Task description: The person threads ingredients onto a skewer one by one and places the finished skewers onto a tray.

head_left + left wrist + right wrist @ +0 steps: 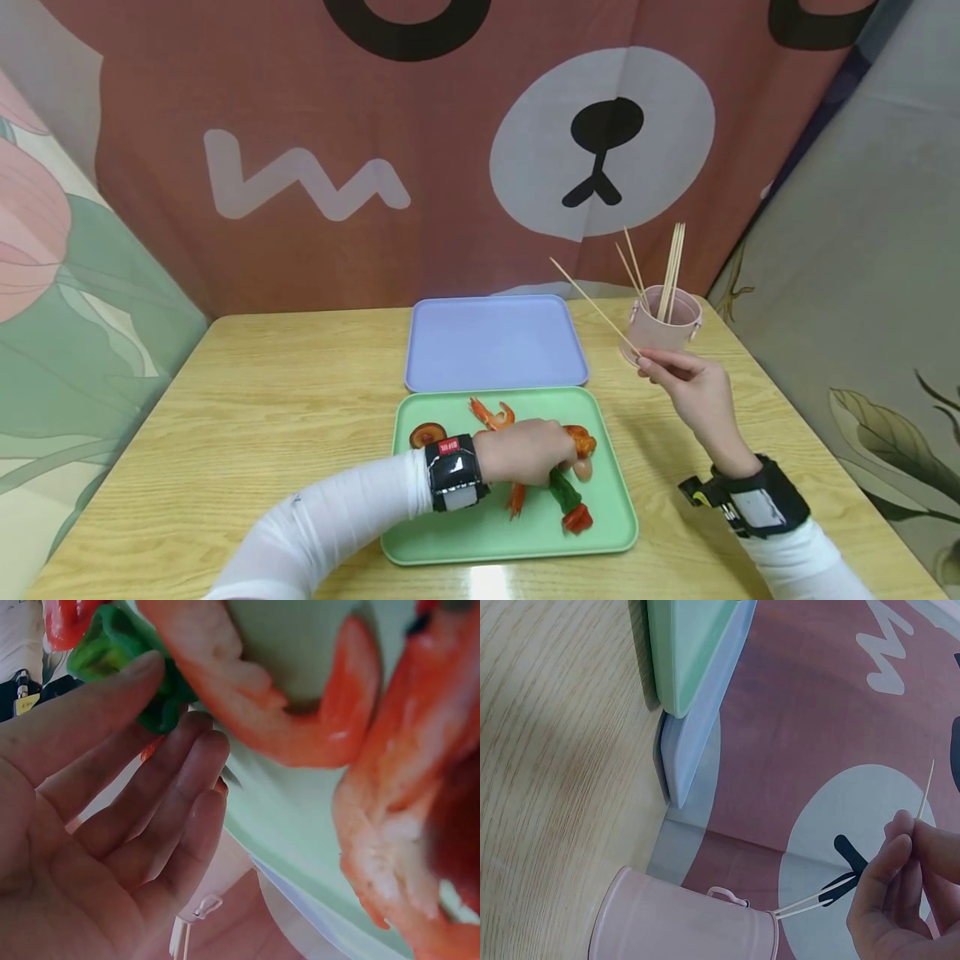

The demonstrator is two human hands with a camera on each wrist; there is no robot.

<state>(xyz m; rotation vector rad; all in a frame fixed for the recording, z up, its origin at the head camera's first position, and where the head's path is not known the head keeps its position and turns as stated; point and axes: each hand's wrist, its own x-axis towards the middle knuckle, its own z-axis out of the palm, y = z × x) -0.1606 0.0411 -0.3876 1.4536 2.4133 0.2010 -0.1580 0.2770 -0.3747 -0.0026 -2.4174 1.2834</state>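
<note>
wooden skewer [596, 307], right of centre in the head view: it slants up and to the left from the right hand [697, 392], with its lower end between the thumb and fingertips. those fingertips are together, clamped on the stick; in the right wrist view only a short, thin length of it sticks up past them, at the right edge of the frame.

green pepper piece [564, 492], low centre-right in the head view, lies just below the fingers of the left hand [528, 452], over the green tray [442, 529]. in the left wrist view it sits at upper left, right at the fingertips, with the thumb tip overlapping it; the thumb stands apart from the gently bent fingers, and i cannot tell whether they pinch the pepper. a red pepper piece [577, 519] lies just beyond its lower end.

shrimp [491, 414] show above the left hand, a mushroom slice [427, 434] near the tray's upper left, and an orange piece [581, 440] just right of the knuckles. the blue tray [495, 342] is just above the green one. near the right fingertips, a pink bucket [656, 337] holds upright spare skewers [675, 267].
</note>
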